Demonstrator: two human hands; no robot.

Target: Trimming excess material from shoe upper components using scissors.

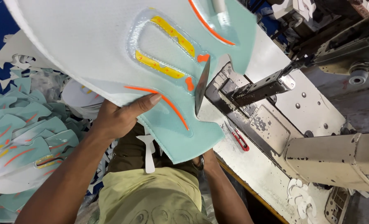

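I hold up a large white and pale green sheet (89, 45) with moulded clear trim and yellow and orange stripes. My left hand (122, 116) grips its lower edge, thumb lying on top near an orange stripe. My right arm reaches under the sheet; only the wrist with a watch (201, 161) shows, and the hand itself is hidden. In line with that arm, a dark scissors blade (202, 85) stands up against the sheet's green part beside the orange marks.
A worn industrial sewing machine (325, 153) sits on a white table (255, 166) at the right, with red thread snips (240, 140) near its plate. Several cut green pieces (22, 137) are piled at the left. White offcuts (300, 199) lie at the lower right.
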